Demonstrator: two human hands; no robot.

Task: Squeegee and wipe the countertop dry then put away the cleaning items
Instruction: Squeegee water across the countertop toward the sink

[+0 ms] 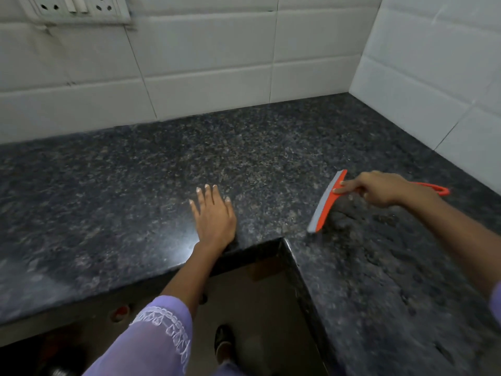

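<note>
A dark speckled granite countertop (135, 180) runs in an L along two tiled walls. An orange squeegee (326, 204) with a grey rubber blade lies blade-down on the right leg of the counter, its handle reaching back to the right. My right hand (379, 188) grips that handle, the forefinger stretched along the orange head. My left hand (214, 215) rests flat on the counter near the inner corner, fingers straight and spread. Wet patches show on the stone to the right of the blade.
White tiled walls (206, 63) rise behind and to the right of the counter. A white socket plate (76, 8) sits high on the back wall at the left. The counter's inner corner edge (283, 240) drops to the floor, where my foot (223, 340) stands.
</note>
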